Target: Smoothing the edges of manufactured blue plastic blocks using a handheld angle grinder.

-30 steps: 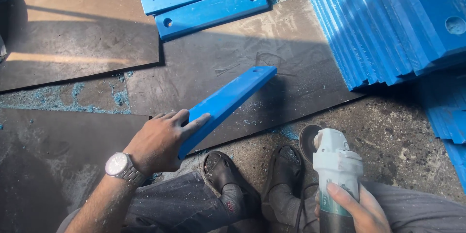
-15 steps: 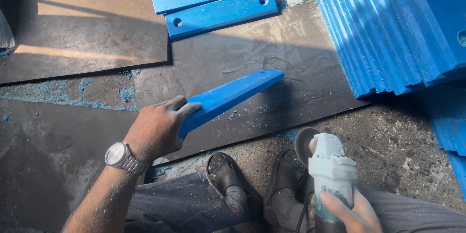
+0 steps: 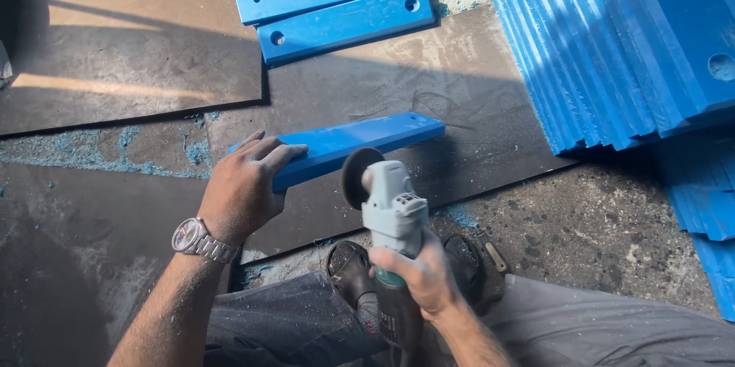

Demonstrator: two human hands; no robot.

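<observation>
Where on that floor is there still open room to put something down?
The dark sheet left of the flat blue bars lies bare, as does the floor under the left hand. The right is crowded by the leaning blue stack.

I'm in a rough workshop — blue plastic bars (image 3: 635, 45) stacked upper right, dusty floor (image 3: 582, 221), angle grinder (image 3: 390, 214) in my grip.

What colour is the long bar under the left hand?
Bright blue; the bar shows best in the head view.
</observation>
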